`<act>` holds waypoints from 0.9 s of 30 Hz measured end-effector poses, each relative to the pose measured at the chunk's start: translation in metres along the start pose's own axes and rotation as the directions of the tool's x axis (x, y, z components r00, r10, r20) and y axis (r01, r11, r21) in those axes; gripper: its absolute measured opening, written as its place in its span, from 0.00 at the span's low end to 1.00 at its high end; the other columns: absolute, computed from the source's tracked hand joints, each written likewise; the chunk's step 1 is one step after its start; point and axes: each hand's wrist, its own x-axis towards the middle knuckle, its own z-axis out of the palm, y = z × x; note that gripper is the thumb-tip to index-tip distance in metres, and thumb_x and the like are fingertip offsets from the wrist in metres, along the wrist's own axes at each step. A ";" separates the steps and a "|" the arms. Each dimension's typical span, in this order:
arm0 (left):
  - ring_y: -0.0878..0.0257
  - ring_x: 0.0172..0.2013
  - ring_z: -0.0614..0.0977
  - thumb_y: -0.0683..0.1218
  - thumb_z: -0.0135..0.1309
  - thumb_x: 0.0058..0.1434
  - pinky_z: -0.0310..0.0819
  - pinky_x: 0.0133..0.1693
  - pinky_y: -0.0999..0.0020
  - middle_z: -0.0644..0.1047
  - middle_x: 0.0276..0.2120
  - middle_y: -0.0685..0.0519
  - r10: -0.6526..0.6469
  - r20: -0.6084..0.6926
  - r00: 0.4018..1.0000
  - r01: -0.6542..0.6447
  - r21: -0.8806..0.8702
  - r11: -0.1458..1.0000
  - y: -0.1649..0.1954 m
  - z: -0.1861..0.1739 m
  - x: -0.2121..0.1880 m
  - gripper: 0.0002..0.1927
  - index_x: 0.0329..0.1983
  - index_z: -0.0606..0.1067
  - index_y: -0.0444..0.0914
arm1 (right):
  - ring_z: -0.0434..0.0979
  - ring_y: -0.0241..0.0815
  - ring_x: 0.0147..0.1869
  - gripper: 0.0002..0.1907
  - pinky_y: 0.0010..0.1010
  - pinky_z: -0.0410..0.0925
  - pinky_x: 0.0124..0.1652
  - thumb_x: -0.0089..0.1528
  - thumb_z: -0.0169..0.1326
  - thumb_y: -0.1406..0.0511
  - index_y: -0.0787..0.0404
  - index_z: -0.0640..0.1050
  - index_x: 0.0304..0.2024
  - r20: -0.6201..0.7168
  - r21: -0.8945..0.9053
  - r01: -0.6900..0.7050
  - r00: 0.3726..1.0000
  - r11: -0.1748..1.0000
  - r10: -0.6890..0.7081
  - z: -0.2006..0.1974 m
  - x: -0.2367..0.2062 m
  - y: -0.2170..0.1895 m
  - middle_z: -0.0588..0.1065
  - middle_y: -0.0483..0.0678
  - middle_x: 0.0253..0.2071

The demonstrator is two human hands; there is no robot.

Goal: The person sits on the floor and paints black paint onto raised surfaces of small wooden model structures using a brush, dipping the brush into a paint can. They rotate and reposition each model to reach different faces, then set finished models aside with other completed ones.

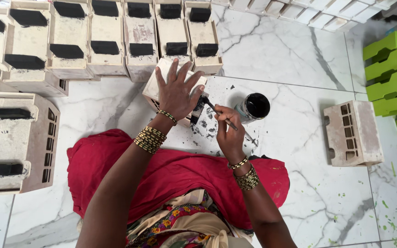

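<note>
From my remote seat I saw the left hand (176, 89) spread flat, fingers splayed, pressing down on a pale moulded block (155, 87) that sat near the middle of the view, slightly toward eleven o'clock. The right hand (228, 133) was closed around a thin paintbrush (217, 111), its tip touching the block's near edge, where a black patch (198, 108) was already laid on.

Just beside the brush, at about two o'clock from the right hand, stood a small round pot (253, 106). It held black paint, glossy and dark nearly to the rim. Black flecks (207, 128) dotted the white marble floor (281, 55) between the block and the pot.

Toward twelve o'clock a row of finished blocks (141, 41) stood side by side, each with two recesses painted black. At nine o'clock lay larger blocks (17, 142) with black slots, their side vents showing. At three o'clock one unpainted block (352, 133) lay apart on its side, its hollow cells bare. Beyond it, at two o'clock by the frame edge, sat a stack of green blocks (389, 69), and green specks (391, 220) marked the floor around five o'clock. A red cloth (171, 179) covered my lap at six o'clock.
</note>
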 end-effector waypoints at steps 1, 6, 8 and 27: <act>0.45 0.73 0.53 0.62 0.44 0.71 0.32 0.65 0.22 0.65 0.69 0.50 0.004 -0.004 1.000 -0.004 -0.004 1.000 -0.001 0.000 0.000 0.23 0.63 0.76 0.52 | 0.81 0.44 0.57 0.06 0.28 0.80 0.51 0.70 0.48 0.77 0.65 0.67 0.44 0.005 0.005 0.020 1.000 1.000 -0.021 0.000 -0.001 -0.001 0.76 0.57 0.54; 0.45 0.73 0.54 0.62 0.44 0.71 0.31 0.65 0.22 0.65 0.69 0.49 0.018 -0.016 1.000 -0.018 -0.012 1.000 -0.004 0.000 0.000 0.23 0.64 0.76 0.52 | 0.78 0.51 0.65 0.05 0.31 0.80 0.52 0.71 0.46 0.78 0.65 0.67 0.43 0.004 0.074 0.105 0.994 0.992 -0.106 -0.003 0.001 0.003 0.76 0.58 0.55; 0.45 0.73 0.54 0.62 0.44 0.71 0.32 0.65 0.22 0.66 0.69 0.49 0.033 -0.014 0.999 -0.033 0.002 0.999 -0.002 0.002 -0.001 0.23 0.64 0.76 0.52 | 0.78 0.52 0.66 0.06 0.33 0.78 0.54 0.72 0.46 0.78 0.64 0.67 0.43 0.035 0.063 0.152 0.987 0.986 -0.155 0.002 0.006 0.007 0.76 0.58 0.55; 0.45 0.73 0.53 0.61 0.46 0.70 0.32 0.65 0.22 0.65 0.69 0.50 0.066 -0.011 0.998 -0.067 -0.040 0.997 -0.002 -0.002 -0.002 0.22 0.63 0.76 0.52 | 0.79 0.52 0.65 0.06 0.30 0.76 0.57 0.73 0.43 0.75 0.63 0.64 0.41 0.103 0.314 -0.043 0.995 0.948 0.011 -0.015 0.027 0.044 0.77 0.59 0.52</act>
